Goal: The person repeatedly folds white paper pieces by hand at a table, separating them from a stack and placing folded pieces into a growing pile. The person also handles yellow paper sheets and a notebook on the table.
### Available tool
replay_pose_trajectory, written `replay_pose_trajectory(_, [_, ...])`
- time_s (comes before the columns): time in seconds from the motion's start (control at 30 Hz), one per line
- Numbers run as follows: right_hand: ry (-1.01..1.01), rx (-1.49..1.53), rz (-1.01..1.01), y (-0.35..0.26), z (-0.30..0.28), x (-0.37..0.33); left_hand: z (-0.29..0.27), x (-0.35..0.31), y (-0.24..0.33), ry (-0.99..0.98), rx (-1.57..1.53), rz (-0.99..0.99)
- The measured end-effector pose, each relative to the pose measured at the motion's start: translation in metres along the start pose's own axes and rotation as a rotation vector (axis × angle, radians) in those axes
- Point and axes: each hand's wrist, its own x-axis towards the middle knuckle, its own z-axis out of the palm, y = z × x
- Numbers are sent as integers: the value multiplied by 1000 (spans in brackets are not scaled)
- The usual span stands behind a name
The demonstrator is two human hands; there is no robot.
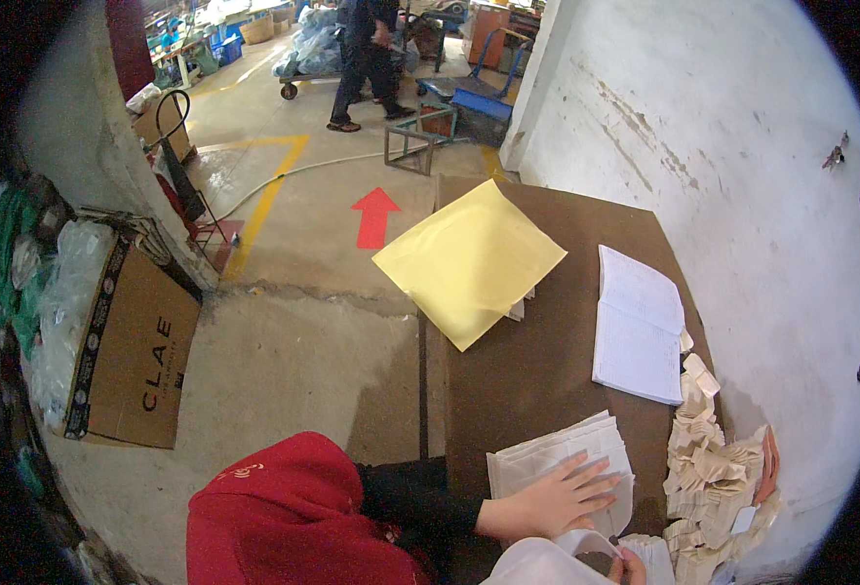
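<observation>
my left hand lies flat, fingers spread and gripping nothing, pressing down on a stack of white paper sheets at the near end of the brown bench. my right hand shows only at the bottom edge, its fingers curled onto the rim of a loose white sheet that bends up toward me; it looks like a pinch, but most of that hand is cut off from view. just to the right of the stack, against the whitewashed wall, a heap of cream folded paper pieces is piled unevenly. farther along the bench an open white notebook lies flat, well apart from my hands, and a large yellow sheet hangs over the bench's left edge, resting on a few white sheets. to my left on the concrete floor a cardboard box leans among plastic-wrapped bundles. a red arrow is painted on the floor, and a person in dark clothes walks in the distance near a trolley.
</observation>
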Motion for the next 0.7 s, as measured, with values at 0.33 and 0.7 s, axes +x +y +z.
replay_pose_trajectory(0.33, [-53,-57,-35,-45,-20,-6,-13,3,2,4,-11,32])
replay_pose_trajectory(0.7, [-193,-91,-236,-110,-17,-7,-64,-31,46,-568,-1669,-410])
